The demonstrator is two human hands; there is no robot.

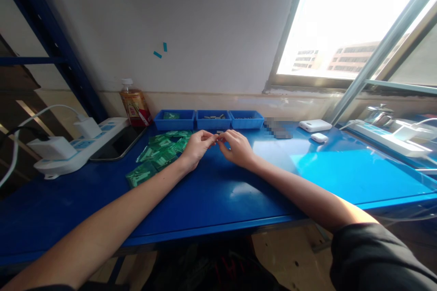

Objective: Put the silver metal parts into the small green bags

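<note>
My left hand (198, 145) and my right hand (237, 147) meet fingertip to fingertip over the blue table (218, 195), just in front of the blue trays. Both hands are pinched on a small grey part (218, 136) between them; it is too small to name. A pile of green packets (160, 152) lies on the table right beside my left hand. Three small blue trays stand behind: the left tray (174, 120) holds a green packet, the middle tray (213, 120) holds several small grey parts, the right tray (246, 120) holds small pieces.
A white power strip (80, 145) with chargers lies at far left, next to a dark tablet (119, 145) and a bottle of brown drink (134, 107). White boxes (316, 126) and a second power strip (385, 138) lie at right by the window.
</note>
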